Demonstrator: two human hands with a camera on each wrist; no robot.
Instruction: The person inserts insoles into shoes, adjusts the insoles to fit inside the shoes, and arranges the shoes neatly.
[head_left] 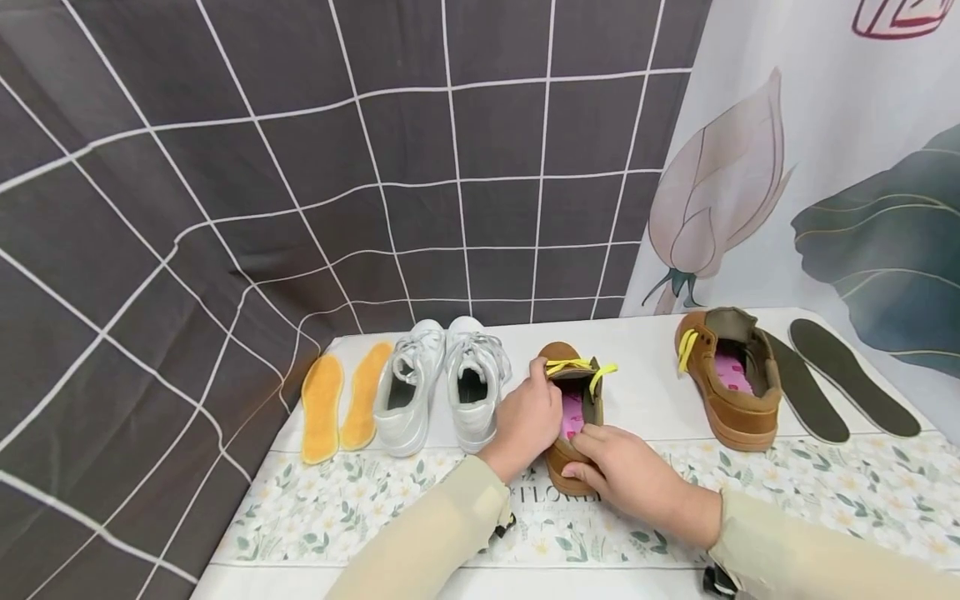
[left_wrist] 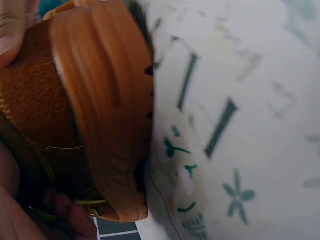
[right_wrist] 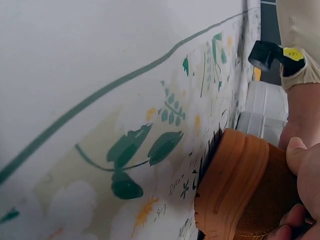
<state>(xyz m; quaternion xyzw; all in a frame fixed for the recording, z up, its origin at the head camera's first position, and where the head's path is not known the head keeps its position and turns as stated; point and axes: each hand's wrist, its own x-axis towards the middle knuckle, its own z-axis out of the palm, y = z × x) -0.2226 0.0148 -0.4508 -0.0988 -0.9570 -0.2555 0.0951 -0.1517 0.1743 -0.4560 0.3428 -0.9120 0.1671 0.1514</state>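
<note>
A brown shoe (head_left: 567, 478) with yellow laces (head_left: 567, 365) stands on the table, toe pointing away from me. Inside it lies a pink insole (head_left: 572, 412). My left hand (head_left: 528, 412) grips the shoe's left side near the laces. At the heel, my right hand (head_left: 637, 477) holds the collar, with the fingers over the opening and the thumb low on the back. In the left wrist view the shoe's brown sole edge (left_wrist: 107, 110) fills the left half. The right wrist view shows the heel (right_wrist: 235, 185) beside the right thumb and curled fingers.
The matching brown shoe (head_left: 738, 417), also with a pink insole, stands to the right. Two dark insoles (head_left: 855, 375) lie beyond it. On the left are a pair of white sneakers (head_left: 408, 421) and two orange insoles (head_left: 322, 408). A dark grid-patterned cloth (head_left: 405, 167) hangs behind.
</note>
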